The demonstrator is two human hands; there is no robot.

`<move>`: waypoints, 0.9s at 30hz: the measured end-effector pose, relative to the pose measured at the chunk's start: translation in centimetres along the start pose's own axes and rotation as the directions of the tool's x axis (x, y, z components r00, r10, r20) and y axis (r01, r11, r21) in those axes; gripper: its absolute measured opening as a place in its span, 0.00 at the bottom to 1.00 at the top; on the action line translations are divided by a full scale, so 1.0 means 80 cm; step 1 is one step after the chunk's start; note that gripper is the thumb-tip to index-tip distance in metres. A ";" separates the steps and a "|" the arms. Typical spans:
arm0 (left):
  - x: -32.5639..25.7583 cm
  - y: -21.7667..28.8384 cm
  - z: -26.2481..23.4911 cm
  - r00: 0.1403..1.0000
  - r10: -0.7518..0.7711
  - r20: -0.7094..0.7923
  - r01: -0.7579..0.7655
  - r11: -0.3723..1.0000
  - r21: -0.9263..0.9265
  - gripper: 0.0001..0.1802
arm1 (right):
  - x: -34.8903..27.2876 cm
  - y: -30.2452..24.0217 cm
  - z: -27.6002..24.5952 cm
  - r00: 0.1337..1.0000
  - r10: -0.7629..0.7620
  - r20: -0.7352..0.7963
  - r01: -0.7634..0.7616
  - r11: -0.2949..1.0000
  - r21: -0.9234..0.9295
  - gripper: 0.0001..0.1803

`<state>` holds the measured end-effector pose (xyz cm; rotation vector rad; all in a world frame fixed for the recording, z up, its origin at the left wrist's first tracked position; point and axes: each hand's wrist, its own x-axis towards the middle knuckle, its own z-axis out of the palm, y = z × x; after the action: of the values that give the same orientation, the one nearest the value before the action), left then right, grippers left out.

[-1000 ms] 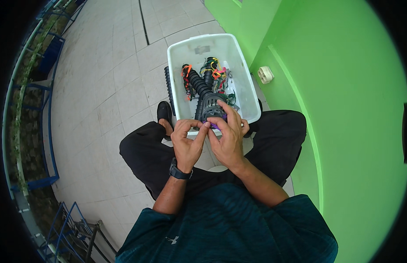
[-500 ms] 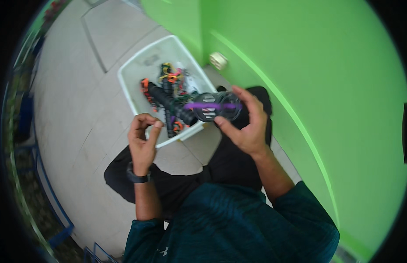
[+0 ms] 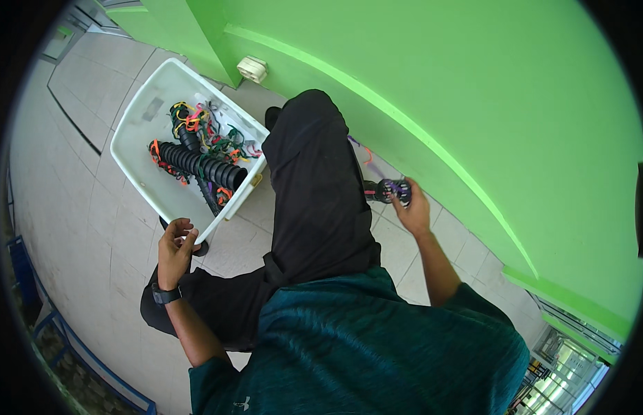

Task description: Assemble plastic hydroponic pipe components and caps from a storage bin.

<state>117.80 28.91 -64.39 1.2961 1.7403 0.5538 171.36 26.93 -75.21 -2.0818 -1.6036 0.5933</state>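
My right hand is closed round a black slotted plastic cup with a purple strip across it, low beside the wall, to the right of my bent leg. Against that cup, partly behind my leg, is another black piece with a reddish band. Thin purple and orange strips trail on the floor close by. My left hand hovers at the near corner of a white plastic bin, fingers loosely bent and nothing visible in them. Inside lie nested stacks of black ribbed cups and tangled coloured strips.
My black-trousered leg rises between the bin and my right hand. A green wall runs along the right, with a pale block at its foot. Blue metal railing borders the tiled floor at lower left.
My right hand has carried the slotted cup from over the bin's near right edge to the floor beside the wall. My left hand has shifted left and down. The view has turned right.
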 end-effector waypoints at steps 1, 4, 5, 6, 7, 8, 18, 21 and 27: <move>0.002 0.003 0.000 1.000 -0.009 0.019 0.008 0.999 0.032 0.16 | -0.006 0.020 0.017 1.000 -0.019 -0.005 0.019 1.000 -0.017 0.34; -0.006 0.004 -0.005 1.000 -0.009 -0.011 0.009 1.000 0.009 0.15 | -0.014 0.060 0.065 1.000 0.007 0.025 -0.006 1.000 -0.024 0.36; -0.011 0.001 -0.007 0.999 -0.027 -0.020 0.026 0.999 -0.041 0.15 | -0.013 0.061 0.075 0.998 0.026 0.053 -0.025 0.999 -0.030 0.36; -0.016 0.003 -0.010 0.998 -0.061 -0.022 0.060 0.998 -0.037 0.15 | -0.010 0.062 0.085 0.995 0.049 0.082 -0.046 0.998 -0.033 0.35; -0.024 -0.003 -0.014 0.995 -0.091 -0.030 0.090 0.996 -0.021 0.15 | -0.001 0.064 0.096 0.992 0.052 0.111 -0.045 0.997 -0.061 0.35; -0.025 -0.007 -0.020 0.992 -0.121 -0.037 0.121 0.993 -0.001 0.15 | 0.004 0.070 0.116 0.988 0.059 0.140 -0.047 0.995 -0.086 0.35; 0.029 -0.112 -0.154 0.994 -0.105 -0.026 0.108 0.972 0.207 0.17 | 0.084 -0.150 0.112 0.964 -0.112 -0.243 0.117 0.993 0.004 0.27; 0.035 -0.199 -0.205 0.990 -0.086 -0.109 0.106 0.977 0.186 0.15 | 0.113 -0.383 0.103 0.926 -0.246 -0.287 0.341 0.872 0.352 0.17; 0.041 -0.334 -0.305 0.776 -0.226 -0.589 0.248 0.968 -0.044 0.11 | 0.051 -0.625 0.306 0.702 -0.513 0.494 0.430 0.858 0.280 0.17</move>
<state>82.72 25.83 -73.36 0.9489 2.3983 0.8431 119.12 44.41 -66.07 -1.3433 -2.2333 1.1507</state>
